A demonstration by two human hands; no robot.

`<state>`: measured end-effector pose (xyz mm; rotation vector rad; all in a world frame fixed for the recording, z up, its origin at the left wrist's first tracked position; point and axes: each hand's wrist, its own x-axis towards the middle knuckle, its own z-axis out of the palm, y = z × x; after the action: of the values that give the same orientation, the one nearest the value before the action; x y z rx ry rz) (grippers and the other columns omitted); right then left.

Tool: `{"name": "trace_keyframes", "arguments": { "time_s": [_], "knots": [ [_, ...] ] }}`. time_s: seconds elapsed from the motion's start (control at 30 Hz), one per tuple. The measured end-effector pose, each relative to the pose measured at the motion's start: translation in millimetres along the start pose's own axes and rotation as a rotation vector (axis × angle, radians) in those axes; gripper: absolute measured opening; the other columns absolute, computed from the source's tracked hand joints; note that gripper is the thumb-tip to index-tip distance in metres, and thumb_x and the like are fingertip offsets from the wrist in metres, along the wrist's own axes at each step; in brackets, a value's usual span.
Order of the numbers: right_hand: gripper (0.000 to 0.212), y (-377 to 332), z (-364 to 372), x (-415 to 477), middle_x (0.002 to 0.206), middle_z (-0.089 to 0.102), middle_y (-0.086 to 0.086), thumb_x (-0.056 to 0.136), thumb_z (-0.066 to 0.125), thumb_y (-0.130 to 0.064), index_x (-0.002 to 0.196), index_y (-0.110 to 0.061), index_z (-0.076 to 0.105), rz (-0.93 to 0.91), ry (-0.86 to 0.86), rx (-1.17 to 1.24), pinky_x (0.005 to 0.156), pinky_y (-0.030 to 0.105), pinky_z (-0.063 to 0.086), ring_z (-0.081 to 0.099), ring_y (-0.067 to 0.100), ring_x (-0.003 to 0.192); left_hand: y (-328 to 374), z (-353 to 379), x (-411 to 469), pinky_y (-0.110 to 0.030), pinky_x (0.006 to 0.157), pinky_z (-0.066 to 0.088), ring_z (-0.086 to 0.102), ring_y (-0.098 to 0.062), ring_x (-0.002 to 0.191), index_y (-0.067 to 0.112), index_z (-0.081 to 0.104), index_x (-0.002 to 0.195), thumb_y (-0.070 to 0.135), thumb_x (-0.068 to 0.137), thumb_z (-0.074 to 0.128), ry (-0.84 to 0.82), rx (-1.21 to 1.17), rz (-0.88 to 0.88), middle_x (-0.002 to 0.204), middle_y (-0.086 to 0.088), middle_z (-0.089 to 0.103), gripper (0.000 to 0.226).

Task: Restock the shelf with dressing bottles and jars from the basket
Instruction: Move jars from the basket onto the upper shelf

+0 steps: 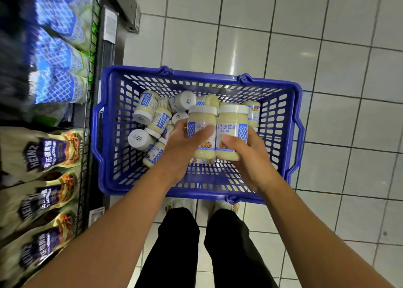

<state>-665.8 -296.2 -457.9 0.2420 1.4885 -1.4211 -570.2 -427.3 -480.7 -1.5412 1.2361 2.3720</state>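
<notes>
Jars: left hand (pixel 184 142) grips one (pixel 201 133), right hand (pixel 244 156) another (pixel 232 133).

Bare forearms, no sleeves; black trousers (pixel 218 250); pale shoes (pixel 181 203), toes just visible

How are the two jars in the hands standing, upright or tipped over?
Upright. The left jar and right jar both show white lids on top, gripped by the left hand and right hand.

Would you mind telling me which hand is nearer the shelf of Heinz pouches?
Left. The left hand holds a jar on the side towards the Heinz pouches; the right hand holds another jar, farther away.
</notes>
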Motion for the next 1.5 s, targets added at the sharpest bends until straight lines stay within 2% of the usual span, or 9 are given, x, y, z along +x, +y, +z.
{"name": "trace_keyframes", "arguments": {
  "time_s": [0.13,0.3,0.4,0.6,0.73,0.83,1.03,1.2,1.5],
  "knots": [
    [0.049,-25,7,-27,0.112,0.071,0.02,0.078,0.069,-0.022,0.123,-0.004,0.06,-0.031,0.016,0.018,0.079,0.047,0.055,0.068,0.032,0.096,19,11,-27,-0.041,0.073,0.059,0.072,-0.028,0.094,0.014,0.056,0.122,0.03,0.058,0.087,-0.027,-0.023,0.014,0.108,-0.012,0.073,0.073],
    [0.027,-60,13,-62,0.081,0.073,0.007,0.081,0.064,-0.025,0.103,-0.009,0.068,-0.098,0.018,-0.007,0.058,0.027,0.053,0.068,0.016,0.071,50,27,-68,-0.055,0.089,0.056,0.066,-0.039,0.109,0.013,0.061,0.123,0.024,0.081,0.074,-0.08,-0.043,-0.01,0.117,-0.016,0.07,0.046],
    [0.032,-80,15,-83,0.085,0.072,0.009,0.079,0.062,-0.025,0.108,-0.01,0.067,-0.132,0.04,-0.002,0.054,0.026,0.052,0.068,0.018,0.07,71,35,-91,-0.059,0.095,0.052,0.065,-0.039,0.111,0.012,0.061,0.125,0.022,0.089,0.069,-0.105,-0.024,-0.001,0.118,-0.016,0.07,0.038],
    [0.045,-117,32,-135,0.093,0.075,0.006,0.069,0.074,-0.036,0.109,-0.02,0.062,-0.206,0.059,-0.02,0.057,0.027,0.054,0.072,0.018,0.073,116,48,-142,-0.028,0.055,0.055,0.073,-0.021,0.081,0.014,0.061,0.118,0.013,0.092,0.065,-0.111,0.028,0.114,0.098,-0.006,0.075,0.026],
    [0.048,-146,47,-172,0.106,0.075,0.009,0.069,0.078,-0.043,0.111,-0.025,0.064,-0.253,0.083,-0.03,0.077,0.044,0.06,0.074,0.03,0.096,143,57,-181,-0.046,0.076,0.059,0.07,-0.032,0.101,0.017,0.055,0.126,0.017,0.088,0.071,-0.084,0.01,0.148,0.116,-0.014,0.07,0.04],
    [0.041,-170,56,-200,0.107,0.075,0.01,0.07,0.078,-0.042,0.108,-0.03,0.067,-0.282,0.041,-0.02,0.081,0.052,0.06,0.073,0.033,0.098,161,59,-210,-0.038,0.069,0.059,0.073,-0.028,0.099,0.019,0.056,0.124,0.018,0.088,0.071,-0.105,-0.025,0.185,0.112,-0.009,0.073,0.039],
    [0.051,-218,69,-256,0.103,0.075,0.011,0.069,0.075,-0.045,0.113,-0.02,0.065,-0.353,-0.006,-0.064,0.076,0.045,0.061,0.074,0.032,0.093,198,77,-270,-0.034,0.067,0.058,0.074,-0.023,0.094,0.018,0.054,0.121,0.022,0.077,0.078,-0.09,-0.076,0.296,0.108,-0.008,0.074,0.05],
    [0.056,-255,72,-301,0.102,0.075,0.008,0.065,0.074,-0.048,0.113,-0.023,0.062,-0.422,-0.065,-0.112,0.073,0.042,0.06,0.074,0.029,0.092,219,94,-321,-0.046,0.083,0.058,0.072,-0.029,0.101,0.017,0.053,0.123,0.029,0.068,0.082,-0.051,-0.115,0.411,0.111,-0.01,0.073,0.063],
    [0.059,-308,91,-380,0.103,0.074,0.012,0.064,0.076,-0.042,0.113,-0.015,0.059,-0.568,-0.267,-0.128,0.069,0.036,0.059,0.073,0.028,0.09,249,110,-421,-0.037,0.073,0.059,0.073,-0.026,0.096,0.019,0.054,0.118,0.036,0.062,0.083,0.034,-0.199,0.66,0.105,-0.006,0.075,0.065]
  ]
}}
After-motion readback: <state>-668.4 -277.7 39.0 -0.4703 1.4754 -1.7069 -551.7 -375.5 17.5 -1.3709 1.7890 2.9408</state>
